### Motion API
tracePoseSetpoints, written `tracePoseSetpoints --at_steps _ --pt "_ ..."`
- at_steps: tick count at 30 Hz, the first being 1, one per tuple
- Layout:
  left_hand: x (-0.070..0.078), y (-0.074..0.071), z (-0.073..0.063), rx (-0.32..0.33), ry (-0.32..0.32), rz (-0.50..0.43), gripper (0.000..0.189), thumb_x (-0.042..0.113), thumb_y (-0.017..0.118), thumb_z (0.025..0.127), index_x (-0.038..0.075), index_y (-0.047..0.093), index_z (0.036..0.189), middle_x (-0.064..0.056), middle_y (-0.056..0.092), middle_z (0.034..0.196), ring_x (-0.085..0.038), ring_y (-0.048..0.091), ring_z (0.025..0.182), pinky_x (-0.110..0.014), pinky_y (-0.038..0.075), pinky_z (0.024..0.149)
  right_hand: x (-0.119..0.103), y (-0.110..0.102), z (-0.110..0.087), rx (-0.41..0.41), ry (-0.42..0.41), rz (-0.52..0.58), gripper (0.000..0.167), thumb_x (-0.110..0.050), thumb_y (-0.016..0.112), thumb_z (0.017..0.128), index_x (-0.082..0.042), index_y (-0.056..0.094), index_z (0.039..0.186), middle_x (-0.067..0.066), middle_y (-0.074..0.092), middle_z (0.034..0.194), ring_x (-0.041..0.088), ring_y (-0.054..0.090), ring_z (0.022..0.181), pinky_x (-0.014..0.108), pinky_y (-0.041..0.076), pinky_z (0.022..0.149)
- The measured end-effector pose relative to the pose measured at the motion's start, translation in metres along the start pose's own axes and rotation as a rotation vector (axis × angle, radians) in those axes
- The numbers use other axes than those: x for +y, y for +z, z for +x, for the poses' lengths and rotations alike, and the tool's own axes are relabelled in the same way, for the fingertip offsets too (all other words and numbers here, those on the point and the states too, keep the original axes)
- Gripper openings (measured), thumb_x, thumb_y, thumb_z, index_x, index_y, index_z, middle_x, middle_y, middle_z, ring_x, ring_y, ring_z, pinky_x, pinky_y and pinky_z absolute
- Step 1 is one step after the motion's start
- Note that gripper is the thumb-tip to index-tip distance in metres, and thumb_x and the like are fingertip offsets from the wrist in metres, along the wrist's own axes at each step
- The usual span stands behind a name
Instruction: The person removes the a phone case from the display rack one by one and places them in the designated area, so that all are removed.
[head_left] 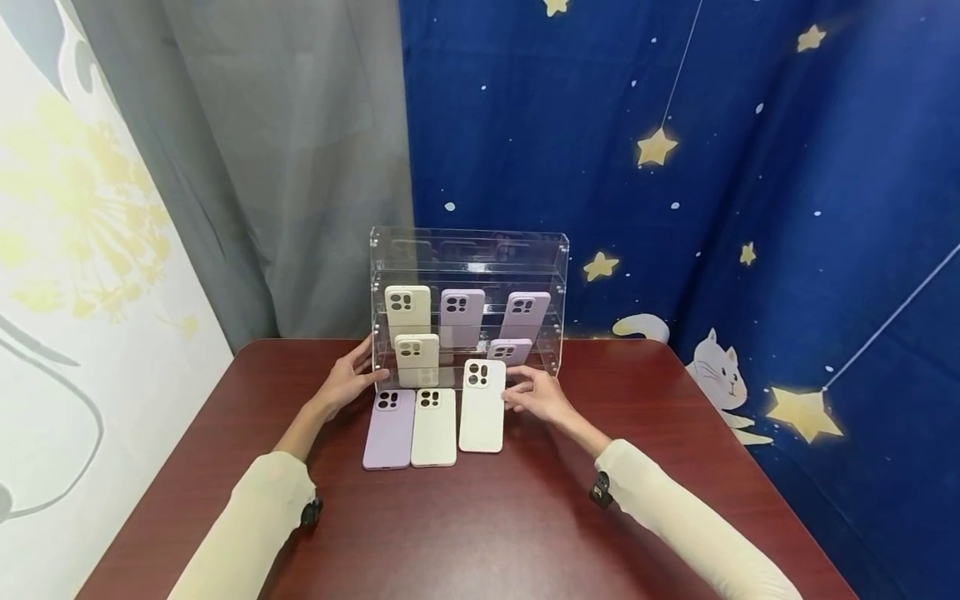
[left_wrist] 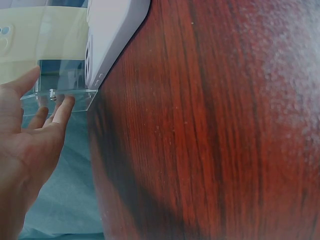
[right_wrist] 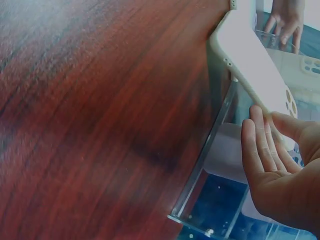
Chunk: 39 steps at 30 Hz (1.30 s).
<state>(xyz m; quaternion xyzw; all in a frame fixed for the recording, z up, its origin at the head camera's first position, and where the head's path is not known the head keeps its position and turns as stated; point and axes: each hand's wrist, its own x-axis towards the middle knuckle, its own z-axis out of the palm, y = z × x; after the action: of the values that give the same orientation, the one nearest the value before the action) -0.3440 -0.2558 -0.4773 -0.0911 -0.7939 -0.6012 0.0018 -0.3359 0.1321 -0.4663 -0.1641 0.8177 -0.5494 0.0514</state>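
Observation:
A clear acrylic tiered display stand stands on the table with cream and lavender phone cases on its steps. My left hand grips the stand's left side panel, thumb in front, as the left wrist view also shows. With my right hand I pinch a cream phone case by its upper right edge, between thumb and fingertips. This case is tilted at the stand's front, overlapping a lavender case behind it. To its left, a lavender case and a cream case lean side by side.
Higher on the stand are a cream case, a lavender case and another lavender case. A cream case sits one step lower. The red-brown wooden table extends toward me; a blue star-patterned curtain hangs behind.

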Motion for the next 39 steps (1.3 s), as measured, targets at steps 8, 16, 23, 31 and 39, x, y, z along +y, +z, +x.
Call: tracePoseSetpoints --at_steps 8,16,23,31,39 --pt "0.01 0.001 -0.006 -0.007 0.005 0.016 0.09 0.005 0.071 0.098 0.005 0.013 0.166 -0.03 0.02 0.166 -0.05 0.026 0.151 -0.059 0.033 0.118 0.01 0.009 0.0 -0.019 -0.012 0.013 0.062 0.005 0.074 0.092 0.006 0.049 0.149 0.028 0.076 0.097 0.04 0.077 0.08 0.049 0.064 0.074" --pt "-0.014 0.001 0.005 0.032 0.006 0.039 0.09 0.006 0.071 0.098 0.015 0.015 0.168 -0.02 0.024 0.169 -0.042 0.03 0.152 -0.052 0.035 0.119 0.021 0.016 0.0 -0.022 0.025 0.022 0.057 0.007 0.073 0.092 0.006 0.053 0.145 0.029 0.075 0.095 0.041 0.077 0.079 0.043 0.065 0.069" --pt "-0.014 0.001 0.005 0.028 0.018 0.028 0.09 0.005 0.071 0.098 0.015 0.016 0.168 -0.021 0.024 0.169 -0.043 0.029 0.152 -0.054 0.035 0.119 0.026 0.019 0.002 -0.029 0.06 0.034 0.05 0.007 0.073 0.091 0.009 0.059 0.139 0.03 0.075 0.095 0.042 0.077 0.078 0.041 0.066 0.066" --pt "-0.012 0.002 0.004 0.022 0.003 0.042 0.091 0.008 0.071 0.099 0.017 0.014 0.168 -0.019 0.022 0.17 -0.041 0.029 0.153 -0.053 0.035 0.12 0.029 0.025 0.004 -0.009 0.112 0.044 0.042 0.007 0.075 0.09 0.01 0.063 0.131 0.028 0.076 0.091 0.035 0.078 0.072 0.037 0.065 0.063" --pt "-0.012 0.002 0.003 0.026 0.015 0.04 0.091 0.008 0.072 0.098 0.017 0.014 0.168 -0.02 0.022 0.17 -0.042 0.028 0.153 -0.054 0.034 0.12 0.03 0.027 0.005 0.038 0.106 0.006 0.038 0.007 0.079 0.086 0.011 0.068 0.122 0.026 0.076 0.087 0.034 0.077 0.068 0.035 0.064 0.059"
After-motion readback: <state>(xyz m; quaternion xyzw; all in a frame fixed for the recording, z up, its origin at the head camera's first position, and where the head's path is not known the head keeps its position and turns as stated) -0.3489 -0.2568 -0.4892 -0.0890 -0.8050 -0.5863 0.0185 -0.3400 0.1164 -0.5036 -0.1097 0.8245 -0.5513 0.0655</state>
